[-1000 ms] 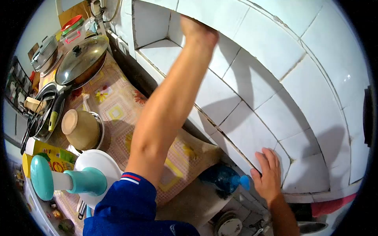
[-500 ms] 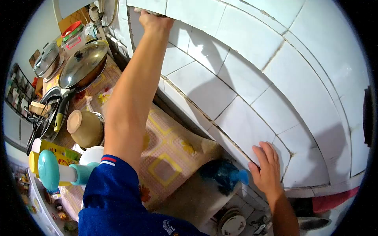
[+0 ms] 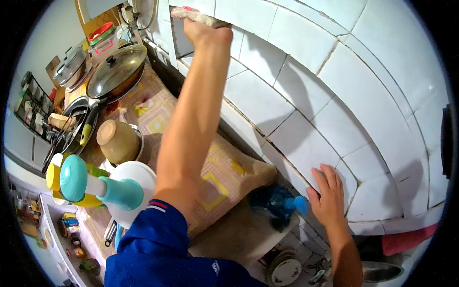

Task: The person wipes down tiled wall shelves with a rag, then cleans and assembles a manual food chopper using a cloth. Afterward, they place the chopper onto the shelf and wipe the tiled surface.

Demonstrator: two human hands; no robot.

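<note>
My left hand (image 3: pixel 206 34) is stretched far out to the top of the view. Its fingers are closed on a pale, dirty cleaning cloth (image 3: pixel 203 18) with a pink patch, pressed at the edge of the white tiled wall (image 3: pixel 258 95). The fingertips are hidden behind the cloth. My right hand (image 3: pixel 329 196) lies on the tiles at the lower right, fingers extended and holding nothing. Just left of it is a blue translucent plastic bottle (image 3: pixel 275 203) with a light blue cap.
A table with a patterned cloth (image 3: pixel 210 191) carries a lidded pan (image 3: pixel 117 71), a brown pot (image 3: pixel 117 142), a black-handled pan and a turquoise-and-white appliance (image 3: pixel 125 193). Stacked plates (image 3: pixel 286 273) sit low down. A red cloth (image 3: pixel 409 240) hangs at the right.
The view has shifted, so the table things sit further right. More of the cloth shows above my left hand. My right hand keeps its place on the tiles.
</note>
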